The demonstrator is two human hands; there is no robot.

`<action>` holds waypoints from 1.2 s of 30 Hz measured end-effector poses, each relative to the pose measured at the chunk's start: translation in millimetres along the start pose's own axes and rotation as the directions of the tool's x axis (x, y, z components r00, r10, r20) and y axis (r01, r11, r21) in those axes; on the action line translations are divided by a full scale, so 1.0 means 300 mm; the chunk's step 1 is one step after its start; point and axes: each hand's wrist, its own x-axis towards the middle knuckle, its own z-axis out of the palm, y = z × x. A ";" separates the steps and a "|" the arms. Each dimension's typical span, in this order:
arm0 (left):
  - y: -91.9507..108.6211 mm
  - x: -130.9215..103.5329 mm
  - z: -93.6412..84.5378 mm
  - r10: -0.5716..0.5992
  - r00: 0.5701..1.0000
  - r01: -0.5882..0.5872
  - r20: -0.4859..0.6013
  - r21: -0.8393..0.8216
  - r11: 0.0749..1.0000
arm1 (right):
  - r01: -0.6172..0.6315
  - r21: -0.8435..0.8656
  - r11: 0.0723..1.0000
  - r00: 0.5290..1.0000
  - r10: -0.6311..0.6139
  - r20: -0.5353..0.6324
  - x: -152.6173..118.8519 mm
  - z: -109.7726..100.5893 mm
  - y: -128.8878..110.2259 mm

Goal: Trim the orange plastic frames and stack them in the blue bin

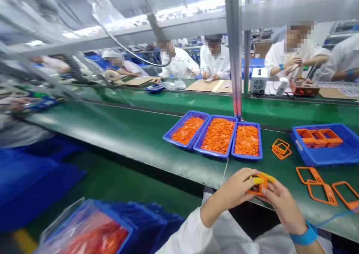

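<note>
An orange plastic frame is held between both hands at the near edge of the green bench. My left hand grips it from the left, with a yellow finger cot on one finger. On the other side my right hand closes on the frame, also showing a yellow finger cot; a blue band circles that wrist. To the right, several loose orange frames lie on the bench. A few more thin frames overlap beyond my hands. The fingers partly cover the held frame.
Three blue trays of small orange parts stand ahead. A larger blue bin at right contains stacked orange frames. A metal post rises behind the trays. Blue crates sit low at left. Co-workers in white coats work across the bench.
</note>
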 end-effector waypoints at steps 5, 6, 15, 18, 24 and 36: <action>-0.030 -0.066 -0.168 -0.061 0.979 0.086 -0.195 0.122 0.989 | -0.035 -0.041 0.999 0.996 0.032 -0.079 0.022 -0.026 0.009; -0.068 -0.083 -0.233 -0.146 0.945 0.198 -0.292 0.157 0.967 | -0.043 -0.044 0.998 0.996 0.039 -0.084 0.022 -0.035 0.010; -0.626 -0.105 -0.779 -0.580 0.652 0.747 -0.489 0.284 0.600 | -0.042 -0.030 0.999 0.997 0.040 -0.065 0.009 -0.069 0.027; -0.709 -0.087 -0.794 -0.617 0.652 0.757 -0.440 0.334 0.562 | -0.029 -0.005 1.000 0.998 0.029 -0.055 0.009 -0.066 0.035; -0.770 -0.060 -0.786 -0.652 0.643 0.765 -0.402 0.378 0.522 | -0.059 0.001 0.998 0.998 0.059 -0.002 0.013 -0.073 0.028; -0.612 -0.089 -0.740 -0.572 0.573 0.794 -0.587 0.225 0.565 | 0.038 0.167 0.985 0.999 -0.031 -0.041 0.021 -0.003 0.023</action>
